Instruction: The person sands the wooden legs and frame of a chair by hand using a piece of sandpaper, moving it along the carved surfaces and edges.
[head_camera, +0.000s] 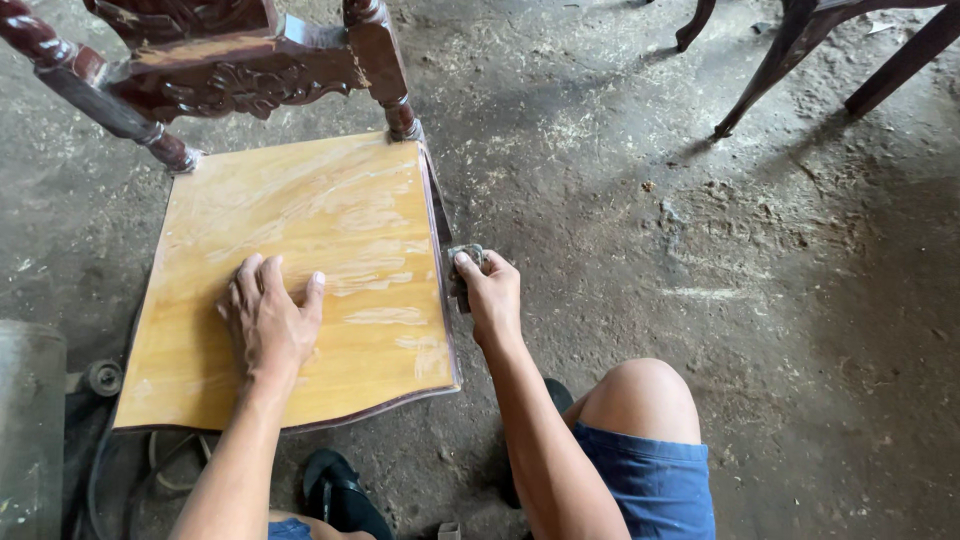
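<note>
Item: pale yellow, roughly square wooden chair seat (330, 240) with a dark stained rim, taken here as the landmark; carved dark reddish wooden chair back with turned posts (240, 70) rose from its far edge. Left hand (268, 318) lay flat on the seat's near middle, fingers spread and closed on nothing, pressing down. Right hand (490, 295) sat at the seat's right edge, fingers clamped around a small grey folded abrasive pad (464, 272), probably sandpaper, though the view was too small to be sure; the pad touched the dark rim about midway along that side. Handling note: the work seemed best served by keeping the flat palm weighted so the seat could not shift, and by running the pad along the rim in line with it, off the pale top. Clearance: dusty grey concrete floor (700, 250) right of the seat lay open; legs of another dark wooden piece (790, 60) stood well beyond. Bare knee in blue shorts (645, 420) crowded the seat's near right corner.
</note>
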